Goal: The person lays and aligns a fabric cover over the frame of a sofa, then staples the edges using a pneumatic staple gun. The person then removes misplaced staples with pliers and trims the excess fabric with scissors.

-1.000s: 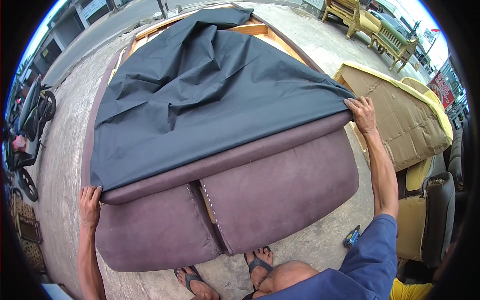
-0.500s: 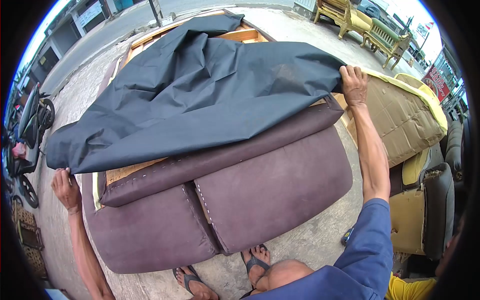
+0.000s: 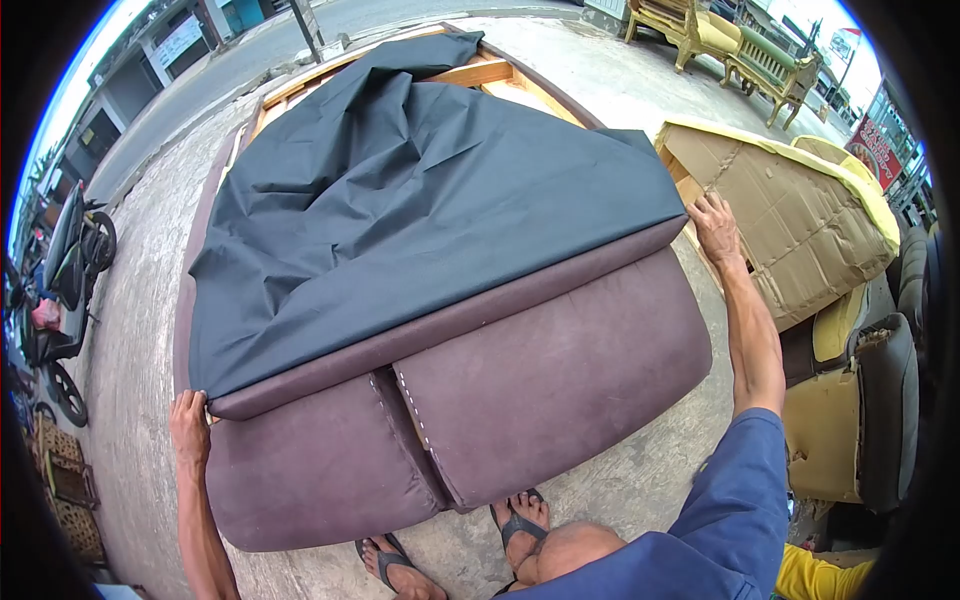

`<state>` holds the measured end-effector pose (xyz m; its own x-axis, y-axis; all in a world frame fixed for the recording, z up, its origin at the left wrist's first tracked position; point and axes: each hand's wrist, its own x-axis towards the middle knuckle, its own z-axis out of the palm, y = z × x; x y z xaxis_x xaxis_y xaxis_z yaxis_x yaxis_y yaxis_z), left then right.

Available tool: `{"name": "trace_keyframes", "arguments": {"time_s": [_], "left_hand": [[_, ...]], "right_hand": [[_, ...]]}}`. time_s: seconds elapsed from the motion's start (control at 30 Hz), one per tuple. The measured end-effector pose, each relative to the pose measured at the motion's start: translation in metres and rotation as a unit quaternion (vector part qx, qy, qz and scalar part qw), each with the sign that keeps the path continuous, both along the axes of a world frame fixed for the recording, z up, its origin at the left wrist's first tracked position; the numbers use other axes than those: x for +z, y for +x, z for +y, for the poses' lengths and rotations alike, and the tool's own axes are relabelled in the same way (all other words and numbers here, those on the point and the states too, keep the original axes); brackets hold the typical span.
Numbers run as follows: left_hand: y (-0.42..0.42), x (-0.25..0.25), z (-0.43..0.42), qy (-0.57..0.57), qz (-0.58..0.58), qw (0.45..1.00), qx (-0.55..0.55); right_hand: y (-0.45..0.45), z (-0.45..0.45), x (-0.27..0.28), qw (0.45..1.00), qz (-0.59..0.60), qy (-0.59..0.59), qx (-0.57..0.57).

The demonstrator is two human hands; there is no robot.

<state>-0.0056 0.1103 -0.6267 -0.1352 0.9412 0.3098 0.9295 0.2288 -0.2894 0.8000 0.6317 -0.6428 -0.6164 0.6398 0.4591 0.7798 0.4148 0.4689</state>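
A dark cloth (image 3: 420, 210) lies wrinkled over a wooden frame (image 3: 475, 73), its straight near edge along a purple padded roll (image 3: 450, 325). My left hand (image 3: 190, 432) pinches the cloth's near left corner beside the roll's left end. At the roll's right end my right hand (image 3: 716, 228) has its fingers closed on the near right corner. Below the roll are two purple cushioned panels (image 3: 560, 385) with a narrow gap between them and white stitches along it.
To the right stands a cardboard-backed piece with yellow foam (image 3: 790, 220), above worn upholstered parts (image 3: 825, 435). A motorbike (image 3: 70, 280) is at the left. Carved benches (image 3: 765, 70) stand at the back right. A person's yellow sleeve (image 3: 820, 575) shows at the lower right.
The cloth was lifted and shifted left, baring part of the roll's stitched edge, and now lies down along the roll again. Both hands have come down with its corners.
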Motion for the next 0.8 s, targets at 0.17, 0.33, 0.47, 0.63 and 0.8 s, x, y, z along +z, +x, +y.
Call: {"name": "trace_keyframes", "arguments": {"time_s": [0.17, 0.33, 0.47, 0.63, 0.8], "left_hand": [[-0.003, 0.015, -0.009, -0.084, -0.083, 0.990, 0.079], [0.010, 0.035, 0.010, -0.072, -0.090, 0.989, 0.089], [-0.004, 0.020, 0.013, -0.112, -0.057, 0.986, 0.111], [-0.016, -0.006, 0.010, -0.077, -0.022, 0.991, 0.110], [-0.002, -0.003, 0.000, -0.047, 0.028, 0.993, 0.102]], "right_hand": [[0.006, -0.015, -0.004, 0.994, 0.098, 0.007, -0.035], [-0.030, -0.011, 0.031, 0.822, 0.525, -0.170, -0.138], [-0.052, 0.000, 0.042, 0.584, 0.609, -0.439, -0.308], [-0.042, 0.053, -0.003, 0.443, 0.832, -0.308, -0.129], [-0.046, 0.059, -0.036, 0.412, 0.879, -0.219, -0.093]]}}
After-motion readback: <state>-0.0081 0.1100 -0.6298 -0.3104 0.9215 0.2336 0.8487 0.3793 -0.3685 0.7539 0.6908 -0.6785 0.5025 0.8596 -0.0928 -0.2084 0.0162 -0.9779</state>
